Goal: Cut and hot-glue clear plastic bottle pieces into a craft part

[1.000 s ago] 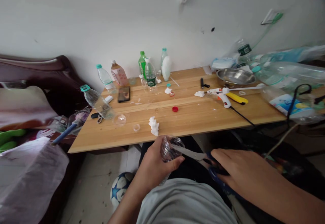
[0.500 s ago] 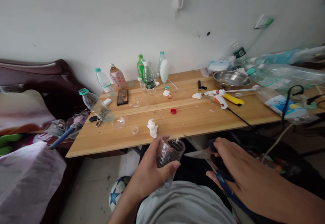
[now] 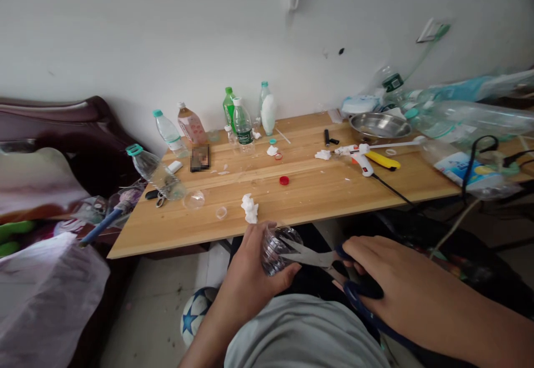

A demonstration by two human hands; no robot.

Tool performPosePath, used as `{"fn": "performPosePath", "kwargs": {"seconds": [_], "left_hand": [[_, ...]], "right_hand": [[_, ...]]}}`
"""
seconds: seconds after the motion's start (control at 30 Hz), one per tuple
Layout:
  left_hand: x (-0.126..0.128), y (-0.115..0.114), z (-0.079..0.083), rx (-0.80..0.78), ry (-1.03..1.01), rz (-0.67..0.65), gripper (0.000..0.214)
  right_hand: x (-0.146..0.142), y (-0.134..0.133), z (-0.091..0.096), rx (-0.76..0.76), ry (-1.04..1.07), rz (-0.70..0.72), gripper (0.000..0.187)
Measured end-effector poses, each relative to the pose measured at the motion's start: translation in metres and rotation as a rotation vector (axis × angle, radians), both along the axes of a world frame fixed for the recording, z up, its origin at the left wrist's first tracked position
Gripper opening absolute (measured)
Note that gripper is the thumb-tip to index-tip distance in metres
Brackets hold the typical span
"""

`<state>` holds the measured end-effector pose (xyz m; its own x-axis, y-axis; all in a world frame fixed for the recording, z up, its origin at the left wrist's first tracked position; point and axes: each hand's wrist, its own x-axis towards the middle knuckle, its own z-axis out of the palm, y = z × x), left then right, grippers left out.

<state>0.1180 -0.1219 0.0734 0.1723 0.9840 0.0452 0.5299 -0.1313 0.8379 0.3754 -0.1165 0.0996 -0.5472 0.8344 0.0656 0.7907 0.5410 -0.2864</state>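
Observation:
Close to my body, just below the table's front edge, my left hand [image 3: 261, 279] is wrapped round a clear ridged piece of plastic bottle [image 3: 273, 254]. My right hand [image 3: 375, 268] grips scissors [image 3: 311, 257] by their dark blue handles. The blades are parted and point left. They lie at the bottle piece, over its right side; whether the plastic sits between them I cannot tell. A crumpled white tissue [image 3: 249, 209] lies on the table right above my left hand.
On the wooden table [image 3: 208, 226] are a red cap [image 3: 284, 180], a white glue gun [image 3: 362, 159], a yellow cutter [image 3: 384, 160] and a metal bowl [image 3: 380, 126]. Several bottles stand along the back; a cut bottle [image 3: 154, 170] leans at left. A football [image 3: 198, 315] rests on the floor.
The scissors have moved left, and their blades have come from beside the bottle piece onto it. My left hand has tilted the bottle piece slightly.

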Motion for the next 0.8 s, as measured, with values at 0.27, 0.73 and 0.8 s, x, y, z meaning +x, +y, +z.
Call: {"fn": "performPosePath", "kwargs": {"seconds": [0.27, 0.73, 0.8], "left_hand": [[0.001, 0.003, -0.005, -0.03, 0.046, 0.028, 0.055], [0.002, 0.006, -0.002, -0.029, 0.098, 0.064, 0.054], [0.002, 0.006, -0.002, -0.027, 0.107, 0.08, 0.054]], "right_hand": [[0.0, 0.0, -0.01, 0.105, -0.055, 0.027, 0.023], [0.0, 0.004, -0.021, 0.158, -0.091, 0.054, 0.026], [0.0, 0.004, -0.024, 0.199, -0.095, 0.051, 0.026]]}}
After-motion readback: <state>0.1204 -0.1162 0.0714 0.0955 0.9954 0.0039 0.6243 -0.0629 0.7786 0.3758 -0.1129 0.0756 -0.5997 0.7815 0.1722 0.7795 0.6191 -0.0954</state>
